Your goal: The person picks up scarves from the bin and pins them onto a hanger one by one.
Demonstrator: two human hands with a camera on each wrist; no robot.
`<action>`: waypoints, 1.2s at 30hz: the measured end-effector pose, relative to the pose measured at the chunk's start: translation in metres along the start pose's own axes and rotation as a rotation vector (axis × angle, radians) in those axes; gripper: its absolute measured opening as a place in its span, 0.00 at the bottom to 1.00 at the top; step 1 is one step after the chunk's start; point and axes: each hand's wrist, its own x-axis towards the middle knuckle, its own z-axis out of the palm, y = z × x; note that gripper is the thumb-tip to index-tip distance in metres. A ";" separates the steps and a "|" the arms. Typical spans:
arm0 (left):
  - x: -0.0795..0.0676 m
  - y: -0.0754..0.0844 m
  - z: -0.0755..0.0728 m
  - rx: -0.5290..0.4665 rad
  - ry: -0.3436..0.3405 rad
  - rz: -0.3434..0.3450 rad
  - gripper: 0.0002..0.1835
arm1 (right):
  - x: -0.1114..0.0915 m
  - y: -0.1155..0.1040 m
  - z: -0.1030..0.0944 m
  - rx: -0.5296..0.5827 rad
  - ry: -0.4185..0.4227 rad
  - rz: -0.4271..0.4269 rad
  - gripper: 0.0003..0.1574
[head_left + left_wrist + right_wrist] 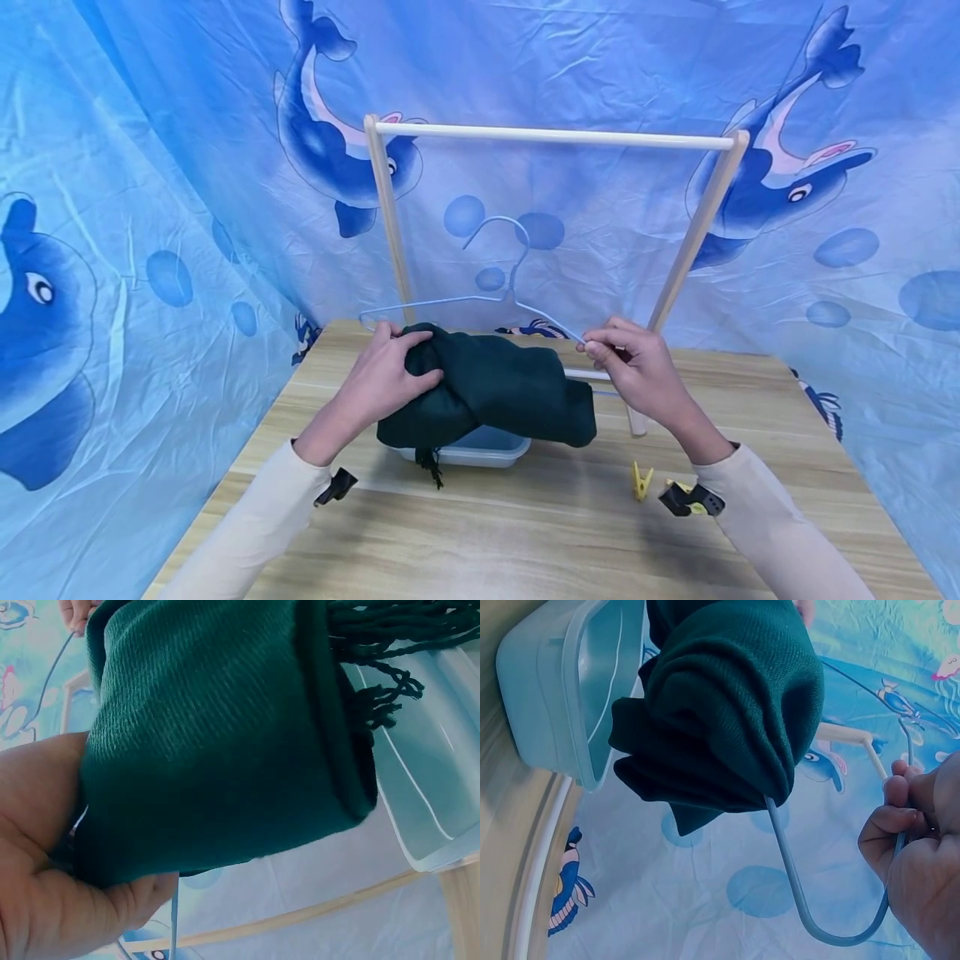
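Note:
A dark green scarf point(495, 379) with a fringe hangs folded over the lower bar of a light blue wire hanger point(521, 250). My left hand point(386, 371) grips the scarf at its left end, thumb in front, with the hanger wire passing by the fingers in the left wrist view. Between thumb and fingers, my right hand point(633, 367) pinches the hanger's sloping right arm. The right wrist view shows the hanger's bare bent corner point(832, 939) sticking out past the bunched scarf point(735, 705). The hook points up.
Beneath the scarf, a light blue plastic tub point(480, 458) stands on the wooden table point(480, 542). A rack with a white top rail point(555, 135) and wooden legs rises behind the hanger. Near my right wrist lies a yellow clothespin point(641, 482), another partly hidden.

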 end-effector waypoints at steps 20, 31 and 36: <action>-0.003 0.004 0.009 0.244 0.247 0.088 0.20 | 0.000 -0.004 0.000 0.048 0.008 -0.025 0.13; 0.005 0.000 0.013 0.082 0.236 0.351 0.19 | 0.001 -0.004 -0.001 0.065 -0.017 -0.020 0.13; 0.007 -0.001 0.011 0.007 0.153 0.502 0.24 | 0.001 -0.006 -0.001 0.078 -0.006 -0.026 0.14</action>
